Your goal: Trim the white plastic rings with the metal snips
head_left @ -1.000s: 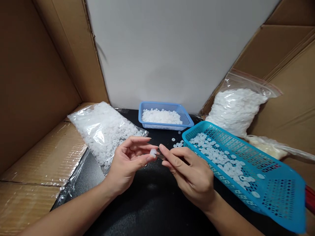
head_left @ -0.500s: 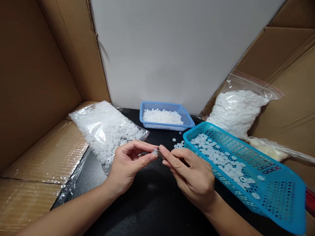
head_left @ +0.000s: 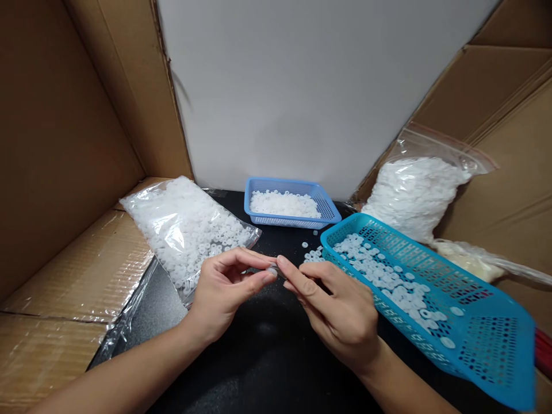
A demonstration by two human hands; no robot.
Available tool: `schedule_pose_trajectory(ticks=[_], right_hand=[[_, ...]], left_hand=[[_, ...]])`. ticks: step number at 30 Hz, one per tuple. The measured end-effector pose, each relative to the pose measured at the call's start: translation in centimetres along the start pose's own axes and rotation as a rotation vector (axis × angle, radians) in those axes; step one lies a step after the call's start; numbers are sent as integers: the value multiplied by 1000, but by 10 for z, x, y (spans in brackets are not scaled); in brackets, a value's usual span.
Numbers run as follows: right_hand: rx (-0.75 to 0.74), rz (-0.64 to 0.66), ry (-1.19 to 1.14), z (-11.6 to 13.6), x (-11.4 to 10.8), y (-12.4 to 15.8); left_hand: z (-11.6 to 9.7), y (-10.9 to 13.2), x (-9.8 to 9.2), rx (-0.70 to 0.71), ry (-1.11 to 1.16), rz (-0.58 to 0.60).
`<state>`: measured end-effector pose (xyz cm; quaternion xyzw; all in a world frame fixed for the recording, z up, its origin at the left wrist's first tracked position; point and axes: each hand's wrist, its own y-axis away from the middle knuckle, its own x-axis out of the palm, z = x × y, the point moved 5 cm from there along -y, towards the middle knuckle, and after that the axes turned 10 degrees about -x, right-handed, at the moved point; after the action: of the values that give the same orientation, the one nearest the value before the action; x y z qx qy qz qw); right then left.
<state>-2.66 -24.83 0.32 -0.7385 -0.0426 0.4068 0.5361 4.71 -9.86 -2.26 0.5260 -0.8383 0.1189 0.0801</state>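
Slightly below the centre of the frame, a left hand pinches a small white piece, thumb and fingertips clamped on it. Beside it, a right hand has its fingers closed on a thin tool, mostly hidden; whether the tool touches the piece, I cannot tell. A bag of white rings lies centre left, a blue basket above centre, a teal basket at lower right.

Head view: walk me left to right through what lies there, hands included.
Clear bag of white rings → left hand → small pale piece pinched in its fingertips → right hand → teal basket.
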Motion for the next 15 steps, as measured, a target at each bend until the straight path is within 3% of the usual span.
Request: schedule_pose_trajectory(ticks=[10,12,15], right_hand=[[-21,-1,17,0,-2,0],[67,-46,-85,-5,-2,-1],[338,-110,-281,-21,4,2]], left_hand=[[-2,1,0,-18,-19,-17],[-5,3,3,23,-24,23],[-8,7,8,99,-61,86]])
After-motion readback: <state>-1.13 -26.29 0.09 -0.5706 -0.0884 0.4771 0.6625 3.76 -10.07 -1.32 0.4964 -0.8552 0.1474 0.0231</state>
